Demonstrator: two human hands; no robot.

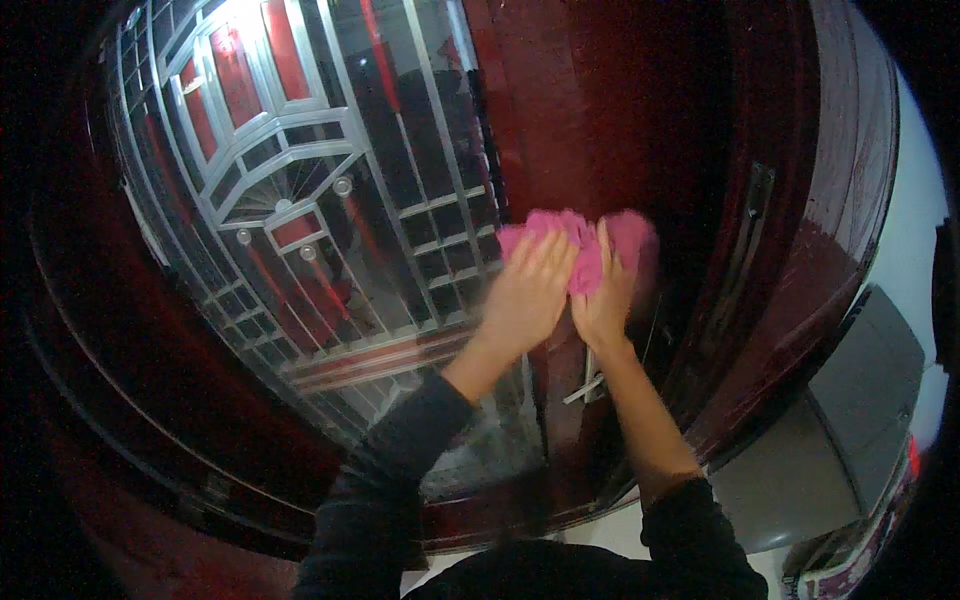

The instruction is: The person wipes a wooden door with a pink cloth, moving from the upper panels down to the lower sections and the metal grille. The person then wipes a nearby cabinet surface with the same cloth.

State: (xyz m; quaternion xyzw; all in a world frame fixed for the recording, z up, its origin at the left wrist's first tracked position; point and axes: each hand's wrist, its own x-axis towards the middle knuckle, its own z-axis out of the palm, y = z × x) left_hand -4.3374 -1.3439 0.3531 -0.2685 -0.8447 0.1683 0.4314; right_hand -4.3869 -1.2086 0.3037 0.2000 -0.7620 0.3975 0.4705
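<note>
A crumpled pink cloth (586,274) lies against the dark red door frame (536,135), beside the edge of a large glass pane (465,442). My left hand (529,292) presses the cloth's left side, fingers stretched out over it. Close on the right, my right hand (606,304) grips the same cloth between thumb and fingers. Both hands and the cloth's right end are slightly blurred. Below my right hand, a metal door handle (585,390) juts from the frame, partly covered by my wrist.
A silver metal grille (375,165) with red panels shows in or through the glass. On the right, a metal bolt (759,191) is fixed to the dark wood. A dark grey seat-like object (787,465) stands at lower right, near a pale wall (911,225).
</note>
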